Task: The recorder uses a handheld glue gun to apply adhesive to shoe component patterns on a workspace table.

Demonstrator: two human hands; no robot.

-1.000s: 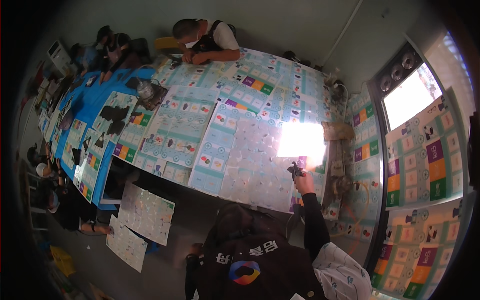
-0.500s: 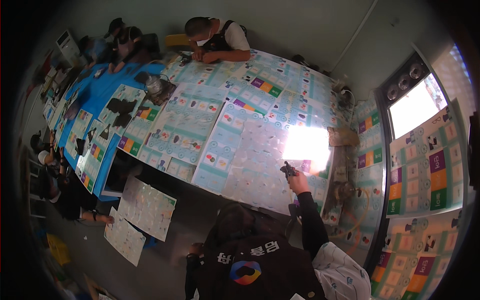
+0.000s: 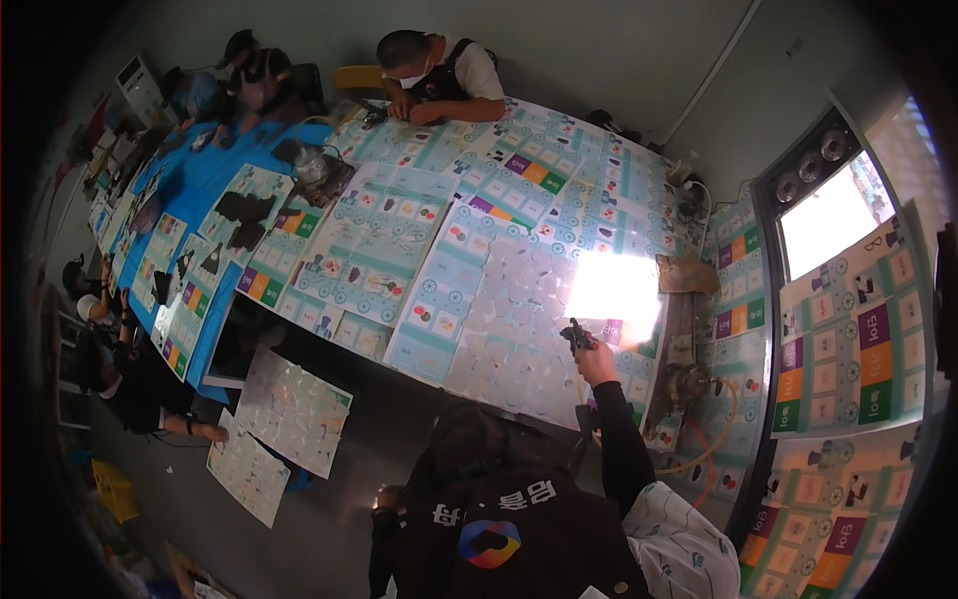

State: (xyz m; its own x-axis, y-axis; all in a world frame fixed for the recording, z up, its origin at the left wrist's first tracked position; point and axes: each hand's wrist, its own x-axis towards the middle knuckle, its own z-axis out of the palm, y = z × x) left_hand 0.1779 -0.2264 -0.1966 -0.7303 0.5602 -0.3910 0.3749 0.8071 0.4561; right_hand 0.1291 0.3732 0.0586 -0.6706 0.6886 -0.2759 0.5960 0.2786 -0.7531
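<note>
My right hand (image 3: 598, 361) is wrapped round a small black spray gun (image 3: 577, 337), held over the right part of the table. Its nozzle end points up and left, and a thin hose appears to hang below it. Beneath and left of the gun lies a pale greyish sheet (image 3: 514, 324) dotted with irregular shapes, on top of printed poster sheets. A strong white glare hides the surface just beyond the gun. My left hand (image 3: 390, 497) is low beside my dark clothing, off the table; it is dim and its fingers cannot be made out.
Printed sheets (image 3: 384, 235) cover the table. At its right end stand a brown box (image 3: 687, 274) and a machine with hoses (image 3: 689, 381). Two patterned sheets (image 3: 289, 414) lie low at the left, near a co-worker's hand (image 3: 218, 433). Another co-worker (image 3: 439, 85) works across the table.
My right hand and the spray gun stay almost in place. At the far left, co-workers have shifted slightly, and a person at the blue table has moved their hands.
</note>
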